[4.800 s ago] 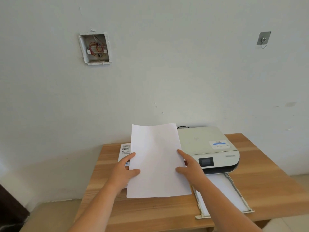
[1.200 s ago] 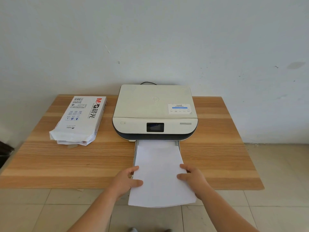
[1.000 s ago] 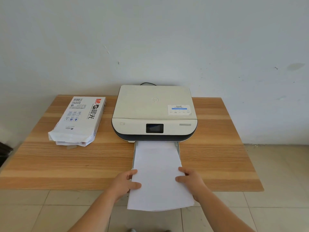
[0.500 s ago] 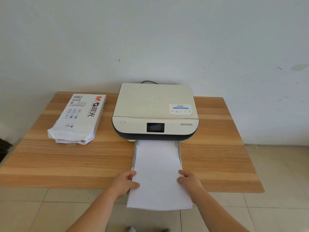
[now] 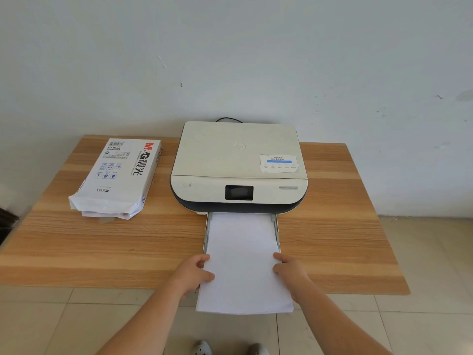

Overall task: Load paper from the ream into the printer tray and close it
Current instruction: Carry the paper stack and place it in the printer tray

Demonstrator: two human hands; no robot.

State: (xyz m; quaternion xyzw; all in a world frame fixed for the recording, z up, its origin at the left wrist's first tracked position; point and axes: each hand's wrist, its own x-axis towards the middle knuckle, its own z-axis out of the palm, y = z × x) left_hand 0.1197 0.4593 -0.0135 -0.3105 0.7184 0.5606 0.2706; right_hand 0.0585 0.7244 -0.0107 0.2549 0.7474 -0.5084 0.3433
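A: Paper (image 5: 243, 262) sits in the pulled-out tray (image 5: 206, 231) at the table's (image 5: 76, 252) front edge, below the printer (image 5: 239, 170). Far end lies between the tray walls; near end overhangs the front edge, off the table.

B: Hands?

A: Left hand (image 5: 193, 274) grips the stack's left edge, thumb on top, fingers curled under. Right hand (image 5: 290, 272) does the same on the right edge. Both closed on paper — nothing else held.

B: How to do this step well?

A: My read: push the stack straight back, both hands even, so the far edge goes in square. Keep it flat and low between the walls; a bowed sheet could catch. Stop at the rear stop, then let go before closing the tray.

B: Orientation?

A: Long axis runs front to back, from the person toward the printer. Short edge leads into the slot. Looks near square to the tray; the near end flares slightly wider, probably the lens.

B: Ream (image 5: 120, 178)?

A: At the table's back left, torn end toward the front, well apart from the tray.
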